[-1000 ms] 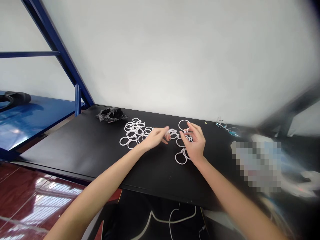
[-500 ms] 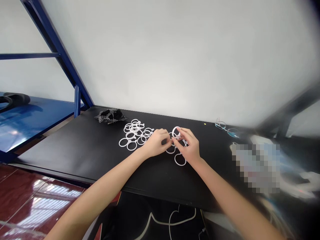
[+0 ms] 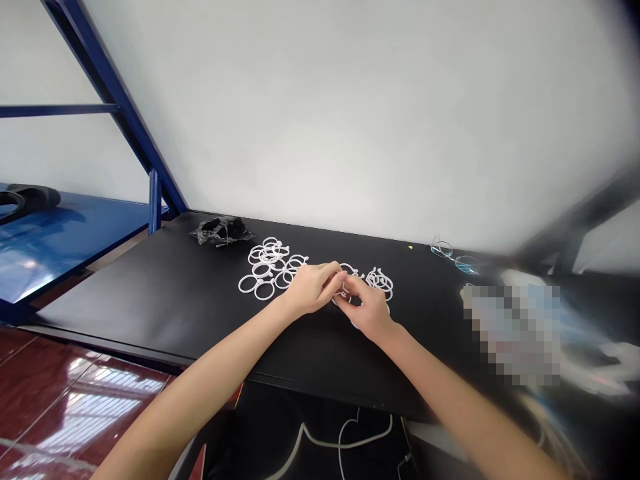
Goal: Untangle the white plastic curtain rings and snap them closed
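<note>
The background is filled by a pale wall [image 3: 360, 120], against whose foot a black tabletop [image 3: 210, 313] is set. At the left, a strip of red tiled floor [image 3: 55, 400] can be seen below the table's front edge, and the upper corner is crossed by a blue metal frame [image 3: 113, 73]. Beyond it a blue surface [image 3: 95, 217] is partly shown, with a dark object lying on it. The far right of the table is occupied by blurred things, part of them masked by coarse squares. Beneath the front edge, a pale cable [image 3: 303, 427] is seen in a bend.

Over the middle of the tabletop the left hand [image 3: 314, 288] and the right hand [image 3: 367, 307] are brought together, fingertips touching or nearly so. The fingers of both are bent toward the thumbs; a bit of white is glimpsed between them, but whether a ring is gripped cannot be told.

At the back left, a crumpled dark plastic bag [image 3: 223, 231] is laid. The white rings [image 3: 270, 257] are spread in two places — a loose, overlapping group just left of the left hand, and others around the right hand, partly covered by it, with a tight bunch [image 3: 381, 283] just beyond. Near the wall, glasses [image 3: 466, 265] are set down — and left of them, a tiny yellow speck [image 3: 411, 247].
</note>
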`<state>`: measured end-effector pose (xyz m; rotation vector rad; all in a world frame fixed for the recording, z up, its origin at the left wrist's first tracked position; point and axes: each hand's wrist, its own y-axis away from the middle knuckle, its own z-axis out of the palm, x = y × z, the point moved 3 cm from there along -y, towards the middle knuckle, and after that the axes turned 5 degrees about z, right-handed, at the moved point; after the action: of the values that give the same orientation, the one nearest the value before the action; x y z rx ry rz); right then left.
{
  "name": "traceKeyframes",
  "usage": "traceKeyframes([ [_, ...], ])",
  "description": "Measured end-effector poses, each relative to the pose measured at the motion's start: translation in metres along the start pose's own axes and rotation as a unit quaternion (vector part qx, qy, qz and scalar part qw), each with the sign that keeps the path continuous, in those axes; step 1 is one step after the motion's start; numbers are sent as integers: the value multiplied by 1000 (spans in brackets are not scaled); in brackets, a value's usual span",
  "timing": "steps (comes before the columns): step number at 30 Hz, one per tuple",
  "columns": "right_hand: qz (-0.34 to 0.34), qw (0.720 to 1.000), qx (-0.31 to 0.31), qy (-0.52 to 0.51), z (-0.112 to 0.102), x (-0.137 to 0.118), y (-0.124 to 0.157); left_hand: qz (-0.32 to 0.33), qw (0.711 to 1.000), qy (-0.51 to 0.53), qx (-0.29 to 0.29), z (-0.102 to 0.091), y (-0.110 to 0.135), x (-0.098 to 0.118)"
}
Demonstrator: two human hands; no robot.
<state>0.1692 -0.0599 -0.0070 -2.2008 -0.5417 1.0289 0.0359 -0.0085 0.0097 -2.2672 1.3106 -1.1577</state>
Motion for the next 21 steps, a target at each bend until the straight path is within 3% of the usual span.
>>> traceKeyframes([
  [4, 34, 995, -39, -81, -2, -3, 1, -101, 988, 108, 33, 1, -4, -9],
  [11, 11, 997, 21, -74, -4, -5, 3, -210, 938, 277, -13, 16, -6, -22],
  [14, -19, 998, 52, -39, -3, -8, 4, -216, 931, 295, -27, 18, -5, -18],
  [16, -23, 998, 62, -25, -2, -9, 4, -208, 932, 296, -4, 16, -4, -13],
  [21, 10, 999, 19, -33, 0, -10, 5, -86, 965, 230, 95, 11, 1, 4],
])
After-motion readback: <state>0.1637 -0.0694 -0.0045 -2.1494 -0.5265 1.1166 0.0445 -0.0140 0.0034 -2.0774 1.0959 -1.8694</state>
